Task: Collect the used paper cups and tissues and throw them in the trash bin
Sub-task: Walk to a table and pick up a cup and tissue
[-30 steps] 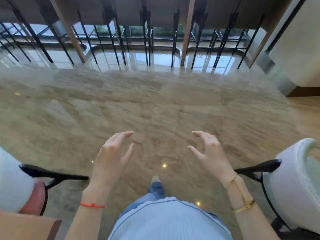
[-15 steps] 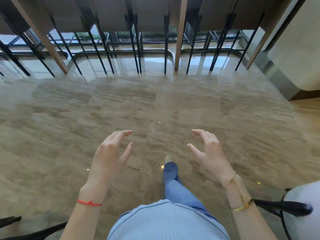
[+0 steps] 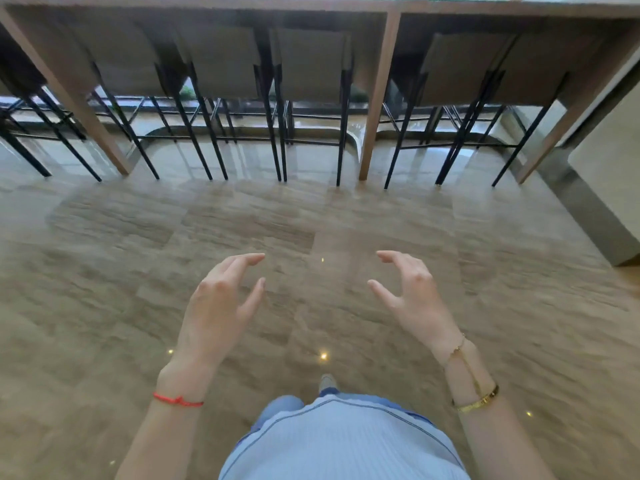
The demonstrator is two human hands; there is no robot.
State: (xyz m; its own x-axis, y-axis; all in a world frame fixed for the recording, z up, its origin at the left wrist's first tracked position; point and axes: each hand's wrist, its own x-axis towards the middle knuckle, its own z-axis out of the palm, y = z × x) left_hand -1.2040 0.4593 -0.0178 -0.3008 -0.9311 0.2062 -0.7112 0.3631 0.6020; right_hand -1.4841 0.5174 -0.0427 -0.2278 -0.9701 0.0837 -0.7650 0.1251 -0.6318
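the white chairs seen at the frame edges a second ago are gone and the bench (image 3: 346,8) with its stools (image 3: 311,64) now looms nearer. the left hand (image 3: 218,306) and right hand (image 3: 412,296) hover over the marble floor (image 3: 104,271) short of the bench, fingers loosely curved, holding nothing. no cups, tissues or bin show. a red string (image 3: 178,400) circles the left wrist, gold bracelets (image 3: 478,403) the right.

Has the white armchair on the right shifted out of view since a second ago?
Yes. It is gone from the frame now; the camera has advanced toward the counter legs and stools ahead. Both hands hold nothing.
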